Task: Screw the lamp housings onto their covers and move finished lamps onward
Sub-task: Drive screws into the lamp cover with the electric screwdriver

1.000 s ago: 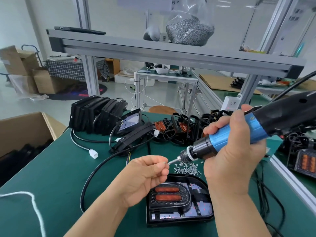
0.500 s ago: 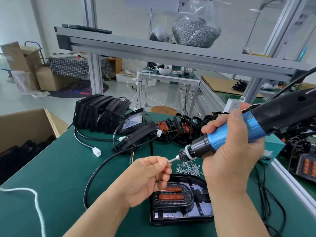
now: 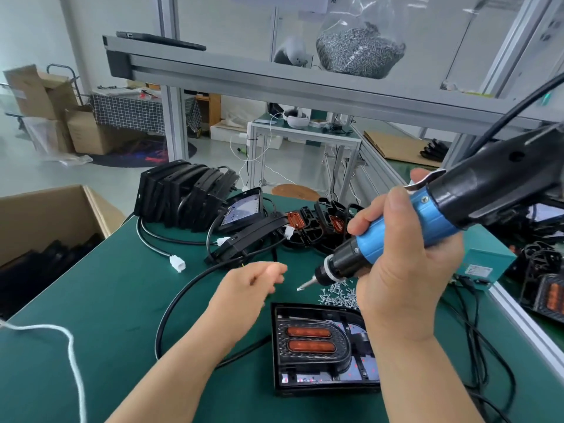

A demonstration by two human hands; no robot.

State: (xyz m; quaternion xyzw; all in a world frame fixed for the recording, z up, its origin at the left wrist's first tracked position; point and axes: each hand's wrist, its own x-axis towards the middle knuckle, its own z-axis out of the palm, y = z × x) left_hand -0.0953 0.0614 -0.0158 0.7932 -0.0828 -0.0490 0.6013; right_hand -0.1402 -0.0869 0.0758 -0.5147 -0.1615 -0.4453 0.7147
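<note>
Carton (image 3: 45, 215) holds black parts (image 3: 45, 264); right hand (image 3: 406, 279) grips screwdriver (image 3: 396, 236), left hand (image 3: 244, 288) blurred, unclear

I see a green-topped desk (image 3: 106, 300), a grey aluminium shelf (image 3: 274, 83) overhead on pale posts, a glossy pale floor (image 3: 100, 178) beyond, stacked cardboard boxes (image 3: 39, 93) far left, a small white table (image 3: 305, 136) mid-room, white walls (image 3: 30, 25), soft even light

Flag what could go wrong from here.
1. The bit hangs tilted over the mat, off the lamp; anything seated on its tip might drop.
2. The left hand is off the lamp, so it may twist under the driver.
3. Loose screws lie by the lamp's rim and may scatter.
</note>
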